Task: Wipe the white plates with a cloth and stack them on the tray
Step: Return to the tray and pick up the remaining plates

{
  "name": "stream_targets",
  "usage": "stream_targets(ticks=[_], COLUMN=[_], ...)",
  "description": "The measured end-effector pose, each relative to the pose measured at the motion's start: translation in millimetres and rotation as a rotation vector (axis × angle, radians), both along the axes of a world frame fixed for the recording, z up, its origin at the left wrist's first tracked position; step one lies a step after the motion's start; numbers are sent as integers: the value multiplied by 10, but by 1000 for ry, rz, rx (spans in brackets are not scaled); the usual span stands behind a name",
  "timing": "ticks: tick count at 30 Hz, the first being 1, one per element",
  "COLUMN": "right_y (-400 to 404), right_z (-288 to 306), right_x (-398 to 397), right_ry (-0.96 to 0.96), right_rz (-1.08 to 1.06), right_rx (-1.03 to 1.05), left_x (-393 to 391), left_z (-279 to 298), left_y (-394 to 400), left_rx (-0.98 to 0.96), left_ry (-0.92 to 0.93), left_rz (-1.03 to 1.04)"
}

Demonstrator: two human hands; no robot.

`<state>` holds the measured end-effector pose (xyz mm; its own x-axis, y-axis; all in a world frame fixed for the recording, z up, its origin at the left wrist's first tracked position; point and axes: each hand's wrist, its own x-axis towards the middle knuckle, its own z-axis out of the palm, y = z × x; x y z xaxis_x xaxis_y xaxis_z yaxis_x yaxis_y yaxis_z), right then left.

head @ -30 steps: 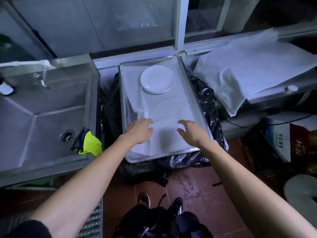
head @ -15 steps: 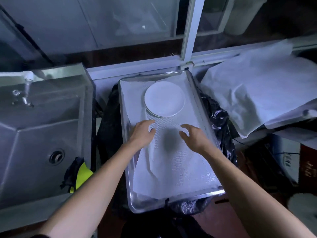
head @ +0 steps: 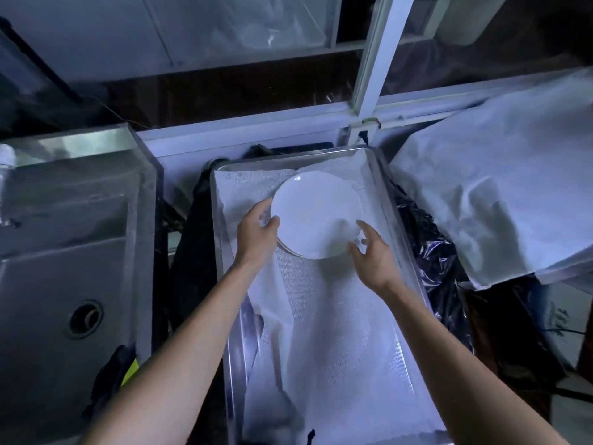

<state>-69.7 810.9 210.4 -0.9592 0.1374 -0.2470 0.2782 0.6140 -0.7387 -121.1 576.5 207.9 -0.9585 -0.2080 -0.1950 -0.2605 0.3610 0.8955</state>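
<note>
Steel sink (head: 64, 252) filling the left of the frame, drain hole low down. Crumpled white sheet (head: 500, 200) draped at the upper right. Metal tray (head: 234, 348) running down the centre, lined with white cloth (head: 327, 332) — black plastic bag (head: 430, 252) bulging along its right edge. Stack of white plates (head: 316, 215) sitting on the cloth at the far end of the tray, upper centre. Left hand (head: 258, 232) at the stack's left rim, thumb on top, fingers curled round the edge. Right hand (head: 373, 252) just at the lower right rim — fingers spread apart and bent; actual contact impossible to tell.
</note>
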Motion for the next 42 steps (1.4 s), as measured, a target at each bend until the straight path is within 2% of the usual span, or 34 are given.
stream_targets(ticks=[8, 11, 15, 23, 29, 33, 42], right_y=[7, 8, -35, -140, -200, -200, -266], right_z=[-171, -238, -308, -326, -121, 38, 208], right_x=[-419, -516, -620, -580, -398, -246, 264], right_ry=[-6, 8, -15, 10, 106, 121, 174], right_rz=[-93, -144, -209, -298, -380, -366, -473], right_rx=[-55, -91, -136, -208, -305, -315, -281], left_x=[-244, -268, -274, -186, -4, 130, 459], left_z=[-253, -322, -355, -286, -11, 113, 289], left_y=[154, 171, 209, 289, 355, 338, 388], left_rx=[106, 166, 163, 202, 310, 369, 300], left_ry=[-8, -64, -96, -83, 19, -35, -51], left_rz=[155, 215, 232, 280, 329, 273, 100])
